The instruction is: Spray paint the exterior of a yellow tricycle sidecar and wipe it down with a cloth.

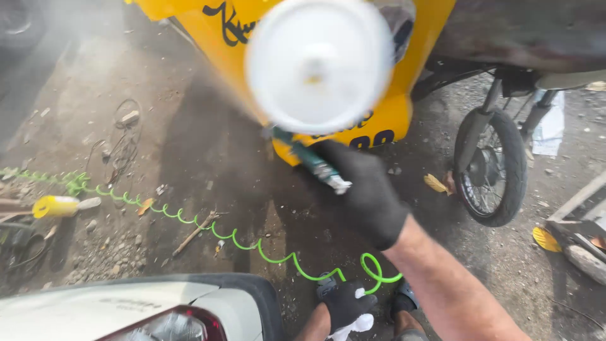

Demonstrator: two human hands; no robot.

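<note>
My right hand, in a black glove, grips a paint spray gun with a big white cup on top, blurred close to the camera. The gun points at a yellow body panel with black lettering, and a haze of spray hangs to the panel's left. A green coiled air hose trails from near my hand across the dirt ground to the left. My left hand, also black-gloved, hangs low by my feet and holds a white cloth.
A motorcycle front wheel stands right of the panel. A white vehicle's rear with a red tail light fills the bottom left. A yellow-handled tool and wire scraps lie on the dirt at left. Wooden boards lie at right.
</note>
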